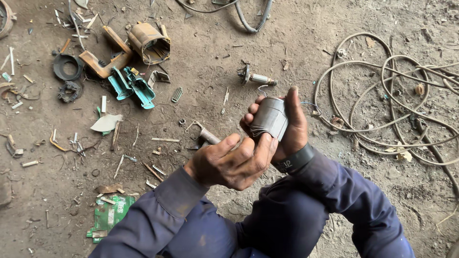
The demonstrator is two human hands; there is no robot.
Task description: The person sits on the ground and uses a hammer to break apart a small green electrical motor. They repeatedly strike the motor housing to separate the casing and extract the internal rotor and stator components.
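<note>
While the person squats over a dirt floor covered in scrap, both hands are busy with one thing: a grey metal cylinder, looks like a small motor stator or sleeve. The right hand is wrapped around it, thumb up along the right side and fingers curled behind on the left, so it's properly clamped. It sits above the knees, right in front of the body, with its long axis tilted, top end leaning up and away from the person, bottom end pointing down toward the left hand.

The left hand is just below and to the left, touching the cylinder's lower edge with its fingertips. It's curled, and a metal tool pokes out behind the knuckles toward the upper left, so it seems to be gripping that, though I can't really make out how from this angle. So the right hand carries the piece, and the left is the one nearest its open bottom end.

As for containers, there aren't really any. The closest things are a tan motor housing lying on its side, open mouth facing the camera, inside too dark to read, and teal plastic shell halves beside it. A small armature lies on the floor just beyond the hands, a coil of cable off to the right.
</note>
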